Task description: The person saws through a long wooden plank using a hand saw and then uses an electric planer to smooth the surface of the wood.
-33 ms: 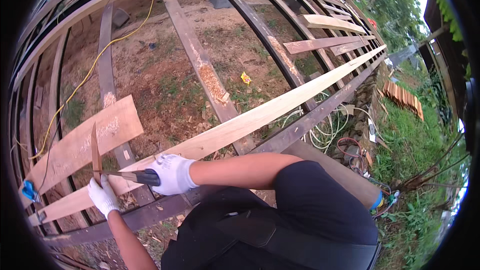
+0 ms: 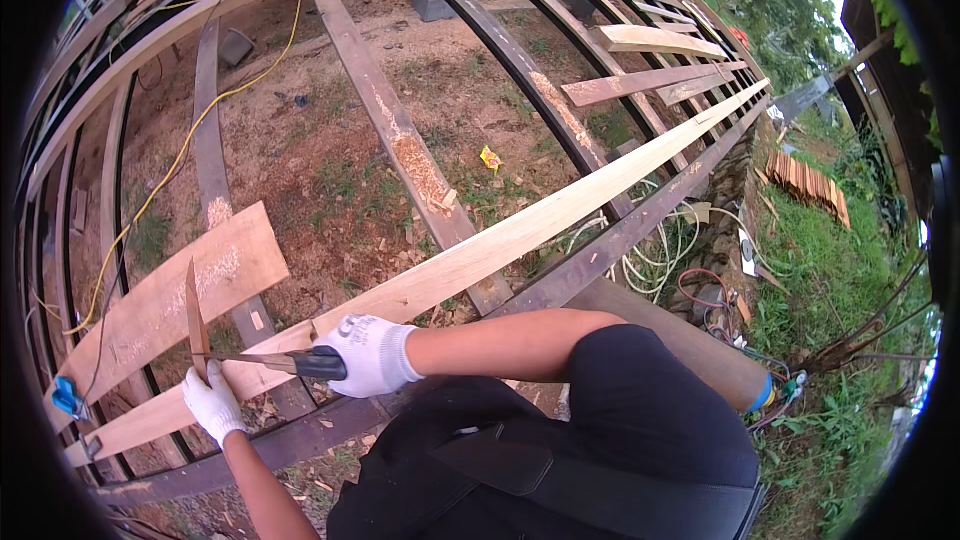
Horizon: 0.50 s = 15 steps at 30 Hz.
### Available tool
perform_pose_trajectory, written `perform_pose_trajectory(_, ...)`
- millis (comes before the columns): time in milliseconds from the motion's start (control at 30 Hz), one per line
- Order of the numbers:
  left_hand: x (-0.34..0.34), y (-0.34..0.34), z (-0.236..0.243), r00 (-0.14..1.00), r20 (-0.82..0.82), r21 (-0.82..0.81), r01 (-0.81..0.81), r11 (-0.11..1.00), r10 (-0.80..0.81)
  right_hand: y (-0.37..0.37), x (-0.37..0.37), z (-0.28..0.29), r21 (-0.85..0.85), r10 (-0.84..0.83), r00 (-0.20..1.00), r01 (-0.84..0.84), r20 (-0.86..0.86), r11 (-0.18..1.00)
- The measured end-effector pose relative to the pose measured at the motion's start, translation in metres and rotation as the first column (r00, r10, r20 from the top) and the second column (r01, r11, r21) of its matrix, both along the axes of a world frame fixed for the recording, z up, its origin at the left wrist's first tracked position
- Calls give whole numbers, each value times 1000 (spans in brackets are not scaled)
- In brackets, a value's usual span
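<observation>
My left hand [image 2: 214,406], in a white knit glove, is closed around the lower end of a thin, pointed strip of wood [image 2: 193,315] that stands up from it. My gloved right hand [image 2: 372,355] grips the black handle of a long-bladed tool [image 2: 275,361], which looks like a machete or knife. Its blade points left and meets the strip just above my left fingers. Beneath both hands runs a long pale plank [image 2: 440,280], laid along a dark beam [image 2: 330,427]. My left fingers cover the strip's lower end.
A wide board [image 2: 185,280] strewn with shavings lies across the joists at left, with a blue object [image 2: 66,397] near its end. Dark joists [image 2: 380,100] span bare soil. A yellow cord [image 2: 190,135] crosses them. Hoses [image 2: 655,260] and a stack of wood strips [image 2: 808,188] lie at right.
My right hand and the tool have shifted a little to the right, the blade still at the strip. My left hand has moved slightly down and right with the strip.
</observation>
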<state>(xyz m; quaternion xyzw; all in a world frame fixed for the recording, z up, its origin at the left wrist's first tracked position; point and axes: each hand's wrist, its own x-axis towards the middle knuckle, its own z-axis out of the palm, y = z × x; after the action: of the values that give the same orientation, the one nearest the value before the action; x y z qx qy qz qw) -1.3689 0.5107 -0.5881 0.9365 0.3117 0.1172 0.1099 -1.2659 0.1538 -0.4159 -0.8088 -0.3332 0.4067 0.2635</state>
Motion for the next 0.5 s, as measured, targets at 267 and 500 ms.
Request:
perform_pose_trajectory(267, 4, -13, 3, 999, 40, -70, 36, 997, -34, 43, 3, -44, 207, -114, 966, 66, 230, 976)
perform_pose_trajectory(500, 6, -5, -3, 998, 16, -21, -53, 998, 53, -78, -13, 0, 589, -339, 934, 212, 112, 780)
